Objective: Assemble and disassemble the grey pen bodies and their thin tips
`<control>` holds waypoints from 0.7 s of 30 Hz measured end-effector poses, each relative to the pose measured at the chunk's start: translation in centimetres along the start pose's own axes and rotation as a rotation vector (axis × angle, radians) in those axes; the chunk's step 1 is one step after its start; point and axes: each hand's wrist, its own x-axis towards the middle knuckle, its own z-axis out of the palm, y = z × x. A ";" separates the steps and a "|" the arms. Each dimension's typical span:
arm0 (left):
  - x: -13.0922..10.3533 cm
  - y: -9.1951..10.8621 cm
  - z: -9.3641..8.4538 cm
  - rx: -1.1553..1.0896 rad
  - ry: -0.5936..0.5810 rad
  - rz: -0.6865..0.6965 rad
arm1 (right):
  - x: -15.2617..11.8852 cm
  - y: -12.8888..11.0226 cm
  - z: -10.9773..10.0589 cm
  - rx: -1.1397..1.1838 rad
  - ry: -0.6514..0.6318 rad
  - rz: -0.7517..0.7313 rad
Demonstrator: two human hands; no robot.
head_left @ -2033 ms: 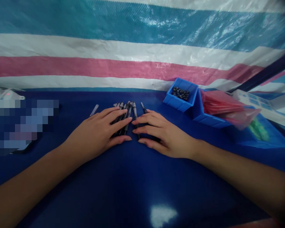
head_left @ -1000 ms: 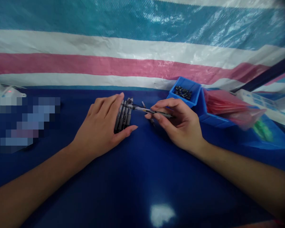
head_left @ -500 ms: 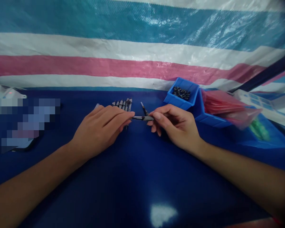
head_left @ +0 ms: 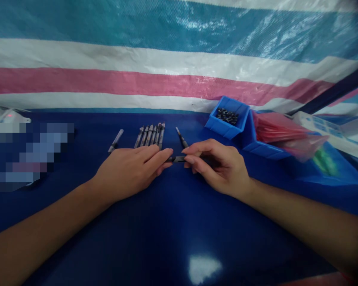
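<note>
Between my two hands a thin dark and grey pen [head_left: 178, 159] lies level over the blue table. My left hand [head_left: 134, 167] is closed on its left end, fingers together with the back of the hand up. The thumb and index finger of my right hand [head_left: 219, 165] pinch its right end. Just beyond my left hand, several clear and grey pens [head_left: 150, 135] lie side by side. A separate clear tube [head_left: 116, 140] rests to their left. Another slim dark pen part [head_left: 181, 137] lies at a slant behind my right fingertips, its near end hidden.
A blue bin [head_left: 228, 119] of small black parts stands at the back right. Beside it a second bin [head_left: 265, 149] holds red plastic bags, and a third has green items [head_left: 325, 161]. A blurred-out object [head_left: 44, 151] lies on the left. Striped sheeting hangs behind.
Both hands have moved slightly toward me with the pen still between them. The clear tube and more of the row of pens now show beyond my left hand.
</note>
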 end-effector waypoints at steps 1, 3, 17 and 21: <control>0.0 0.1 0.0 0.003 -0.003 -0.012 | 0.0 0.0 0.0 -0.013 0.004 -0.002; -0.1 0.2 0.0 0.008 -0.006 -0.029 | -0.1 0.0 0.0 -0.038 0.010 -0.004; -0.3 0.1 0.1 0.021 -0.032 -0.026 | 0.3 -0.7 -0.2 -0.104 0.000 -0.012; -0.4 0.1 0.2 0.002 -0.035 -0.064 | 1.1 -0.5 -0.4 -0.136 -0.041 -0.181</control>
